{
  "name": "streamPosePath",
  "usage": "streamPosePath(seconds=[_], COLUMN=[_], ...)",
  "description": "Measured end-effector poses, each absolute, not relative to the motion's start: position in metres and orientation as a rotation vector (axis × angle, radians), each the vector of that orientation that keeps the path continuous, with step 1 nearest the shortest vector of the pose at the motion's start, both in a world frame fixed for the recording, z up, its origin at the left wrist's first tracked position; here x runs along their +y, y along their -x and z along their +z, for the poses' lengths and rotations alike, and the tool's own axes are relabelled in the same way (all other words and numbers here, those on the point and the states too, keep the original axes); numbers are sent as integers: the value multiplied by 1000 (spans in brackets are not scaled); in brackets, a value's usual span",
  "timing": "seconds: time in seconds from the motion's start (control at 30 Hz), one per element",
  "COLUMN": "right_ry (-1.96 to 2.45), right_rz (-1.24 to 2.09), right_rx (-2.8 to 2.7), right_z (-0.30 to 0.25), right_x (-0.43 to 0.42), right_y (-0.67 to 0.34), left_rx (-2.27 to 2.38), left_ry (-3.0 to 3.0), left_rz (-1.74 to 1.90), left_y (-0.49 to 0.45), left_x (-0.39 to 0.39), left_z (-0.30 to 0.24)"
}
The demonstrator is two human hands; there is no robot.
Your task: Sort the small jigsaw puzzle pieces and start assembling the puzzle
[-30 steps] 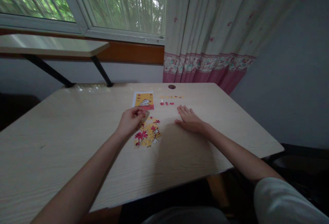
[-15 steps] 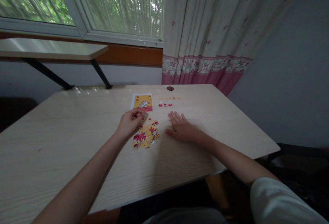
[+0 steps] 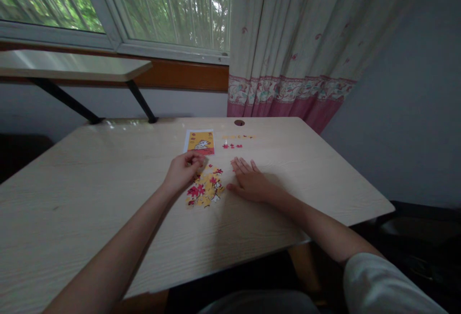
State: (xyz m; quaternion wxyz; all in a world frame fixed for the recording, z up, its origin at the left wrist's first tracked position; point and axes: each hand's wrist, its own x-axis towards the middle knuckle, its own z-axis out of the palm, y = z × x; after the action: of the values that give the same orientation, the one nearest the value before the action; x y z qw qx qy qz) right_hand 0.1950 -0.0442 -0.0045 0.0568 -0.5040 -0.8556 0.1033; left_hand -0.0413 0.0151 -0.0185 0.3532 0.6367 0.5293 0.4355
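Note:
My left hand is closed, thumb and fingers pressed together, at the upper left of a loose pile of jigsaw puzzle pieces. Whatever is between its fingertips is too small to make out. My right hand lies with outstretched fingers to the right of the pile. The pile mixes yellow, red and white pieces. Just beyond my left hand is a picture card, yellow and red with a white animal on it. Right of the card runs a row of mostly yellow pieces, with a short row of red pieces below it.
Everything lies on a pale wooden desk. A raised shelf on black legs stands at the back left. Near the rear edge is a round cable hole. A curtain hangs behind the desk.
My right hand has moved slightly left, closer to the pile. My left hand stays in place, still closed. The view has tilted a little.

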Motion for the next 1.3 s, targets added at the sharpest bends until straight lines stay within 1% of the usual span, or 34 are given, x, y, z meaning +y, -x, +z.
streamPosePath(seconds=[0.5, 0.77, 1.03, 1.3], right_ry=[1558, 1527, 1507, 1378], right_rz=[381, 358, 541, 423], right_rx=[-2645, -2631, -2571, -2461], right_z=[-2, -6, 0, 5], right_x=[-43, -47, -39, -11], right_y=[-209, -213, -225, -258], left_rx=[1353, 1330, 1358, 1341], left_ry=[-1600, -1656, -1666, -1665], left_rz=[1124, 1121, 1103, 1106], left_y=[38, 42, 40, 41], left_x=[10, 14, 11, 11], left_z=[-11, -18, -15, -15])
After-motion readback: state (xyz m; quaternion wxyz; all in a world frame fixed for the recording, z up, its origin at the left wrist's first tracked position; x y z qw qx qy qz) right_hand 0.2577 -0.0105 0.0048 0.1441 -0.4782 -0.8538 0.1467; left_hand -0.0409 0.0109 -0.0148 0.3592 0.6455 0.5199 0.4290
